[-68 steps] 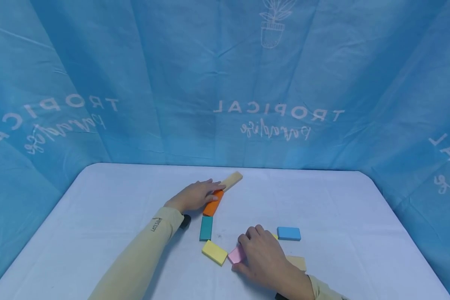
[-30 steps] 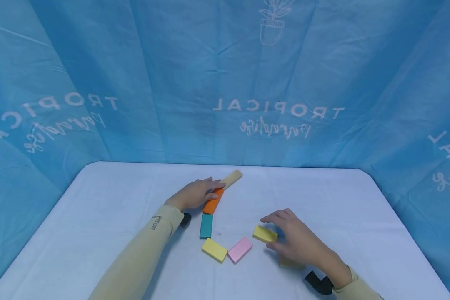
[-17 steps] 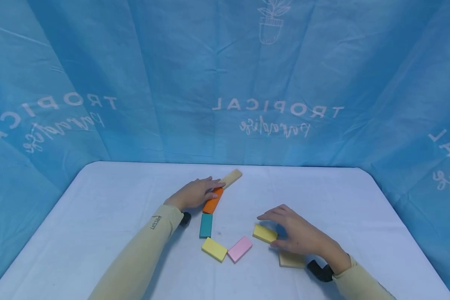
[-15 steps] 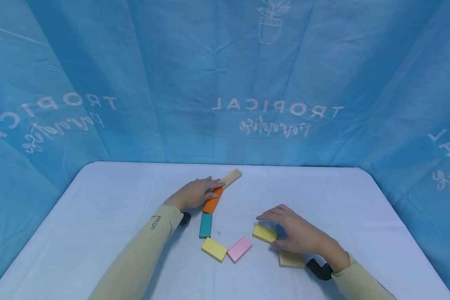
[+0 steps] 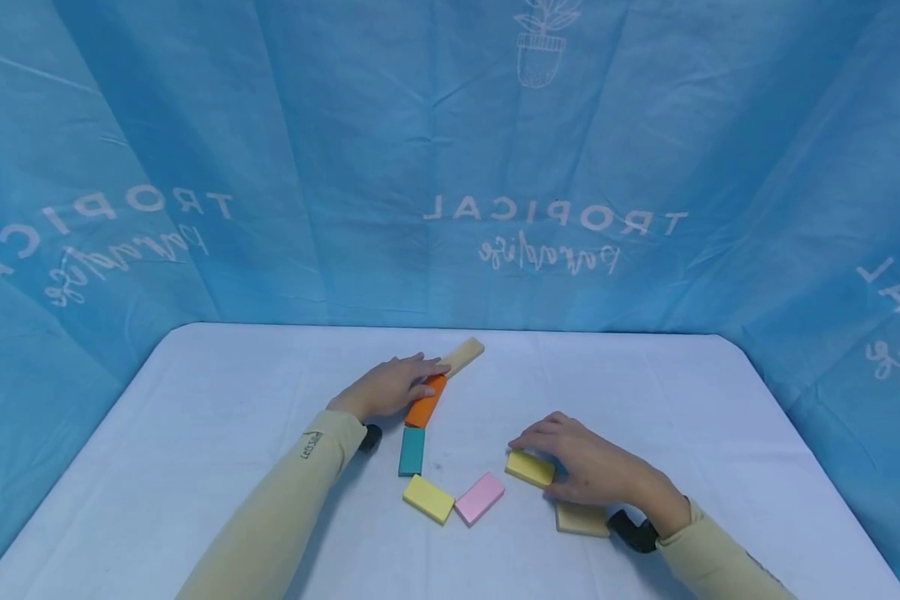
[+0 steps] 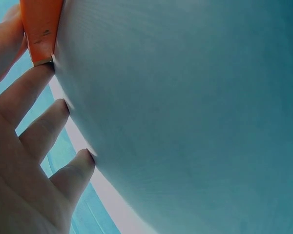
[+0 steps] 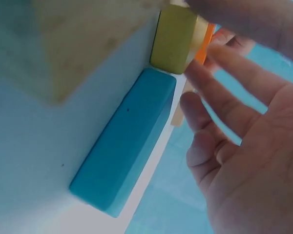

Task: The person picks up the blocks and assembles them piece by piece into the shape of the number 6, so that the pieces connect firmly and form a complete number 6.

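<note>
My left hand [image 5: 386, 390] lies over the orange block [image 5: 422, 410] with its fingers extended. In the left wrist view the thumb is beside the orange block [image 6: 41, 29] and a fingertip touches its end. My right hand [image 5: 588, 460] spans a yellow block [image 5: 528, 468], the fingers at its far edge and the thumb at its near right corner. The right wrist view shows fingertips against that yellow block [image 7: 175, 41]. A blue block [image 7: 127, 141] lies beside it there; in the head view the right hand hides it.
A pale wooden block [image 5: 462, 357] meets the orange one's far end. A teal block [image 5: 412, 452], another yellow block [image 5: 428, 498] and a pink block [image 5: 479, 498] continue the curved row. Another wooden block [image 5: 581, 518] lies below the right hand. Blue cloth [image 5: 345, 167] hangs behind the white table [image 5: 165, 433].
My right hand let go of the pink block, moved right to the yellow block, and its fingers have since lowered and closed in on it. The left hand has stayed put.
</note>
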A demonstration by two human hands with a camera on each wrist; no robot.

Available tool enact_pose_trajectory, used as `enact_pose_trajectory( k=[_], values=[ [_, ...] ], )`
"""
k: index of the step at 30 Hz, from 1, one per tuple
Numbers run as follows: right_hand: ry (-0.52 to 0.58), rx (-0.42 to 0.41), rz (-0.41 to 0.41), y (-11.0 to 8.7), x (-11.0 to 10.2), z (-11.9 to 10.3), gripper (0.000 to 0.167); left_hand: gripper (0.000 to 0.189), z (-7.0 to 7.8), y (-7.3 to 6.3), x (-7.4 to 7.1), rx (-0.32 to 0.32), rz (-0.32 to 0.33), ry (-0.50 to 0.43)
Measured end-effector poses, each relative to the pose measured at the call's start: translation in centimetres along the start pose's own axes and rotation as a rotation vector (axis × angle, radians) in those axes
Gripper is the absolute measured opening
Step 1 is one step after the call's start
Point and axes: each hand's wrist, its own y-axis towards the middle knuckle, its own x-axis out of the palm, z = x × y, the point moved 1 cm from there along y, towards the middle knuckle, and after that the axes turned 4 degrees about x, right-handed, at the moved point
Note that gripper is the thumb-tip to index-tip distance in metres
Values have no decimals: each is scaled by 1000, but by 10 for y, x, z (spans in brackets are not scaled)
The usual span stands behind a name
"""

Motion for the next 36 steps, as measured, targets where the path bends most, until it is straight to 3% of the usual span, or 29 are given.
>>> enact_pose_trajectory(
  k=[13, 19, 23, 29, 36],
  values=[
    [-82, 62, 53, 0, -1, -3, 43, 50, -1, 0, 0, -4, -1, -5],
    [-104, 15, 118, 0, 2, -1, 36, 50, 0, 1, 0, -34, -12, -7],
    [-148, 29, 190, 1, 4, -4, 33, 50, 0, 2, 0, -33, -10, -4],
    [-220, 184, 304, -3, 7, -18, 44, 50, -1, 3, 1, -20, -6, 3],
    [-190, 365, 298, -3, 13, -38, 69, 50, 0, 1, 1, -36, -8, 1]
  ],
)
